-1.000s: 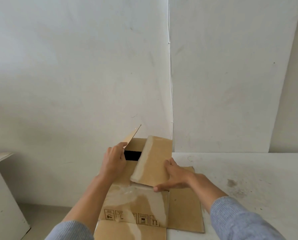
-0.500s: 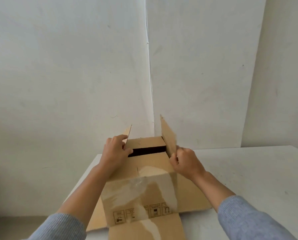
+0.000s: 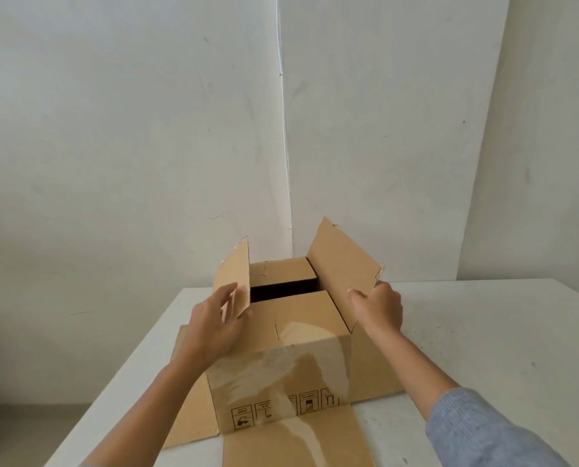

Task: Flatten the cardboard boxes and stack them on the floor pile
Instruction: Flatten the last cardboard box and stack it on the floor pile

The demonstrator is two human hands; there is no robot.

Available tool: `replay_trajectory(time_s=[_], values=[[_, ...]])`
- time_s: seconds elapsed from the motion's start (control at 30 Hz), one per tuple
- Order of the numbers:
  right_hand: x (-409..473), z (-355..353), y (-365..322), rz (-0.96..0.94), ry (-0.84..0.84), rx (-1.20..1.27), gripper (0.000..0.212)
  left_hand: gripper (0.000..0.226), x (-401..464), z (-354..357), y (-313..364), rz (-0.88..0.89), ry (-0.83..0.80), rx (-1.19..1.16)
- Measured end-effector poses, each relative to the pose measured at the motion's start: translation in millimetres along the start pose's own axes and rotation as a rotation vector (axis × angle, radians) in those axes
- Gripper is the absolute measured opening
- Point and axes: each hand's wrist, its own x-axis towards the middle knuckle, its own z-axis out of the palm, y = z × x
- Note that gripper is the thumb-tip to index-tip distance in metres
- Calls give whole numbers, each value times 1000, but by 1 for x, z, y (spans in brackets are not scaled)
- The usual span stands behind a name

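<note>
A brown cardboard box [image 3: 291, 362] stands on a white table [image 3: 483, 348], with tape residue and printed symbols on its near side. Its top is partly open, showing a dark gap between two inner flaps. My left hand [image 3: 214, 325] grips the near edge of the left flap [image 3: 234, 278], which stands upright. My right hand [image 3: 379, 308] holds the near corner of the right flap [image 3: 342, 261], which is raised and leaning outward. The bottom flaps lie spread flat on the table toward me.
White walls rise behind the table, with a thin cable [image 3: 285, 146] running down the corner. The table's left edge [image 3: 112, 389] drops to the floor at the lower left. No floor pile is in view.
Both top flaps have been pulled up and outward: the right flap swung from lying over the top to standing open. My hands moved apart with them. The camera view shifted.
</note>
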Motion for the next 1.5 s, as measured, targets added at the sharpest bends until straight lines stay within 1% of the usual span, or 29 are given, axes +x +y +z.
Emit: replay_trajectory(time_s=[0.07, 0.13, 0.2, 0.27, 0.3, 0.37, 0.43, 0.47, 0.5, 0.6, 0.67, 0.73, 0.77, 0.8, 0.83, 0.9, 1.0, 1.07, 1.1, 1.17, 1.23, 1.33, 1.4, 1.5], values=[[11, -14, -10, 69, 3, 44, 19, 40, -5, -2, 0, 12, 51, 30], [24, -32, -19, 25, -40, 60, 14, 33, -6, -3, 7, 42, 137, 13], [33, -48, -25, -26, -129, 0, 7, 31, -7, -1, 22, 56, 229, -3], [38, -60, -25, -67, -180, -82, 13, 33, -12, 4, 49, 91, 272, -11], [39, -66, -22, -81, -179, -120, 18, 33, -14, 8, 64, 123, 280, -32], [39, -80, -10, -76, -123, -188, 20, 32, -16, 18, 94, 184, 287, -90], [39, -99, 7, -48, -1, -234, 10, 32, -13, 27, 120, 225, 307, -128], [39, -110, 16, -37, 62, -233, 10, 32, -13, 31, 133, 248, 311, -134], [39, -119, 25, -30, 121, -224, 14, 32, -14, 35, 145, 274, 307, -145], [38, -142, 50, -6, 247, -128, 22, 33, -18, 47, 181, 335, 264, -249], [35, -156, 64, 25, 319, -27, 20, 35, -16, 51, 199, 365, 220, -307], [33, -164, 81, 22, 351, 65, 16, 37, -11, 52, 211, 407, 141, -369], [32, -165, 92, -9, 325, 89, 15, 38, -8, 53, 216, 427, 101, -368], [31, -164, 102, -52, 260, 88, 15, 39, -5, 55, 219, 444, 68, -359], [31, -162, 114, -93, 182, 68, 14, 40, -2, 58, 221, 452, 37, -349], [33, -155, 135, -105, 53, -4, 15, 45, 3, 64, 223, 463, -16, -327], [37, -150, 154, -65, -68, -190, 27, 60, 17, 74, 215, 473, -44, -285], [38, -150, 159, -92, -113, -302, 37, 66, 23, 81, 211, 455, -33, -211], [40, -150, 162, -116, -118, -356, 47, 64, 24, 84, 210, 455, -19, -175], [44, -149, 166, -167, -126, -447, 66, 54, 26, 89, 208, 444, 4, -157], [49, -146, 169, -202, -144, -496, 73, 48, 26, 89, 206, 429, 20, -194], [55, -142, 175, -200, -183, -550, 71, 52, 25, 90, 205, 438, 10, -246], [61, -139, 179, -195, -201, -600, 67, 47, 22, 91, 205, 438, 2, -264], [67, -134, 177, -206, -240, -645, 49, 49, 21, 92, 206, 449, -29, -302]])
